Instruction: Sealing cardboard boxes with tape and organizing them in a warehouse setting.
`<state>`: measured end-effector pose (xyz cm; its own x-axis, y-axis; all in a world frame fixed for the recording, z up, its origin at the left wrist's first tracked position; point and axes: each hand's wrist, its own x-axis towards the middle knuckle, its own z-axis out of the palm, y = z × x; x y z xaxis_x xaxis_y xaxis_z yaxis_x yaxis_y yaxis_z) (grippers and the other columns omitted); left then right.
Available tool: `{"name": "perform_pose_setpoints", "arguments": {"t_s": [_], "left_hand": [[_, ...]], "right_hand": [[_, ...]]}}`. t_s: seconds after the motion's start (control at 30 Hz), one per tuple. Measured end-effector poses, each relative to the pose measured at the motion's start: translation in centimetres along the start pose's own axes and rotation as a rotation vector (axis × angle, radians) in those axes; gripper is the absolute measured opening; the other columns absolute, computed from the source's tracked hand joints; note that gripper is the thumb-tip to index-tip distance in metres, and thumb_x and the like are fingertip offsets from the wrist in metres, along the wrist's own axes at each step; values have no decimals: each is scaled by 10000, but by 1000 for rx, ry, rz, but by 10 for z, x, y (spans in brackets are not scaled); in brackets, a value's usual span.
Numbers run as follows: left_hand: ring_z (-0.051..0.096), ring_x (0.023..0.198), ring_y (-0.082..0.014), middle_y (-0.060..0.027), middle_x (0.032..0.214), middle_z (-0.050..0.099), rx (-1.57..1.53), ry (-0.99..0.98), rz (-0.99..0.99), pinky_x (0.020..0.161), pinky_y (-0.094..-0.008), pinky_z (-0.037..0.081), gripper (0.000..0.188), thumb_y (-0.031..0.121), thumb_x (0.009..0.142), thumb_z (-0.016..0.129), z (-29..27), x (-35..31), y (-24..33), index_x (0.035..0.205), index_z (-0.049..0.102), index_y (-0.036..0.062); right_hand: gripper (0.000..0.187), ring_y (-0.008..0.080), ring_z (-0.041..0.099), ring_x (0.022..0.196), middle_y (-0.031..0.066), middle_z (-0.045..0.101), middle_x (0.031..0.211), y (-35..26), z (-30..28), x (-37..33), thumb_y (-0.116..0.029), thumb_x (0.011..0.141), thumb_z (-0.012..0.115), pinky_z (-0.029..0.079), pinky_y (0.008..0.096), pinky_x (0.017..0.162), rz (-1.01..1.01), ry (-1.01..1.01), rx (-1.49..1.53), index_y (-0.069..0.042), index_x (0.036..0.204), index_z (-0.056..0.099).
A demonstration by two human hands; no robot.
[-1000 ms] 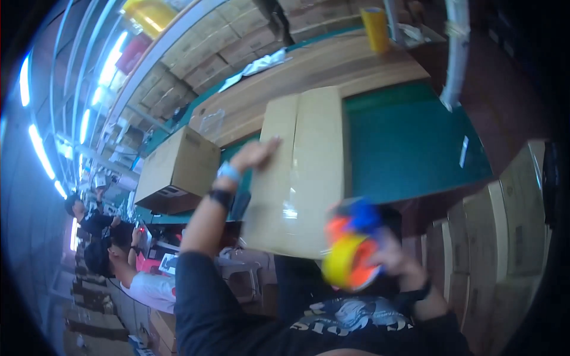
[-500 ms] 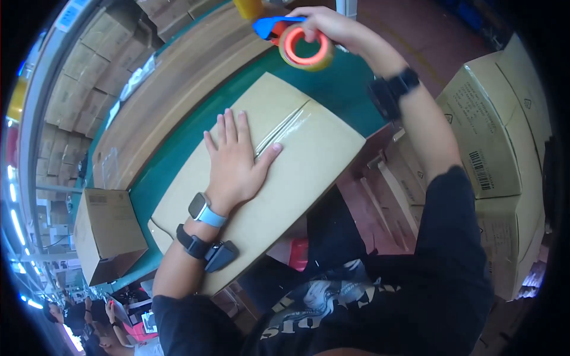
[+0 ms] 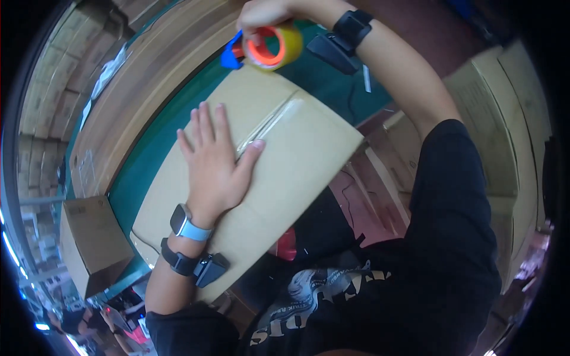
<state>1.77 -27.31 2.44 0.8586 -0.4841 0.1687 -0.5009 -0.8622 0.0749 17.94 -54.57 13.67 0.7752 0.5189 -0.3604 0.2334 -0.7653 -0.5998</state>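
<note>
A large cardboard box (image 3: 297, 154) lies closed in front of me, with a strip of clear tape over part of the seam in its top. My left hand (image 3: 215, 166) rests flat on the box, fingers spread, its thumb beside the seam. My right hand (image 3: 261, 16) is closed around a tape dispenser (image 3: 279, 52) with a blue and red head and a roll of yellowish tape on an orange core. The dispenser is held just above the far end of the box. Part of its handle is hidden by my fingers.
The box lies on a green tabletop (image 3: 148, 142) with a wooden ledge (image 3: 139, 98) beyond. A smaller carton (image 3: 95, 237) sits at the left. Large cartons (image 3: 481, 118) stand at the right, and stacked ones (image 3: 56, 101) at the far left. A person is partly visible at lower left.
My right hand has carried the tape dispenser leftward to the far end of the box. My left hand still lies flat on the cardboard. The whole view has shifted slightly.
</note>
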Motion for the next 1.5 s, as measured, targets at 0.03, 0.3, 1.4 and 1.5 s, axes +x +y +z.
{"name": "perform_pose_setpoints", "arguments": {"t_s": [0.03,0.3,1.4,1.5], "left_hand": [[159,1501,-461,-337,1580,223,7,10,-3,1180,-632,31,867,569,951,484,3,0,-2,1525,283,-49],[181,1504,-435,-322,1580,247,74,27,-56,1196,-601,69,818,542,978,462,5,0,-4,1534,281,-31],[434,1384,-360,-224,1464,484,-586,-3,286,1150,-402,334,506,361,950,602,5,131,-21,1346,598,46],[551,1265,-373,-235,1339,593,-570,-146,75,1092,-381,388,484,374,982,569,16,147,-48,1308,617,19]], "right_hand": [[474,224,662,813,122,717,982,7,4,-8,-125,690,662,535,354,728,-4,42,18,12,1144,660],[506,171,632,888,85,678,1005,54,149,-215,-77,661,675,511,315,809,8,408,276,-13,1163,688],[667,211,652,1069,112,672,1232,139,381,-253,-186,662,685,500,339,962,-214,194,749,-11,1302,609],[701,242,623,1137,127,658,1245,139,376,-261,-122,615,652,460,339,1025,-298,460,1499,-5,1304,592]]}}
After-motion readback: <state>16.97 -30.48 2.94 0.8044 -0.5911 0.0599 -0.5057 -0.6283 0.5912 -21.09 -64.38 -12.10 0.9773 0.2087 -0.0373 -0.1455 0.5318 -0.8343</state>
